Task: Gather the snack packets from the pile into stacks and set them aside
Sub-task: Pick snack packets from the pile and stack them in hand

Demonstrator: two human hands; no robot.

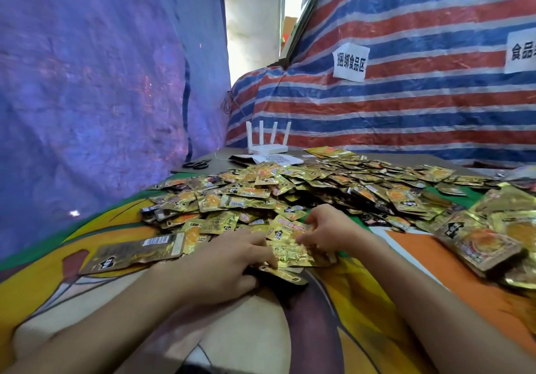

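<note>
At the near edge of the pile [290,188], a small stack [285,273] sat in hand.
Head view: left hand [226,260] clasped it; right hand [327,228] pinched its upper packets [293,250]. Slick foil could let them slide apart.

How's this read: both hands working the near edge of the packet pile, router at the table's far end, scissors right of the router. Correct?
One error. The head view shows the scissors left of the router, not right. The rest stands: left hand and right hand work the near edge of the packet pile, router at the far end of the table.
</note>
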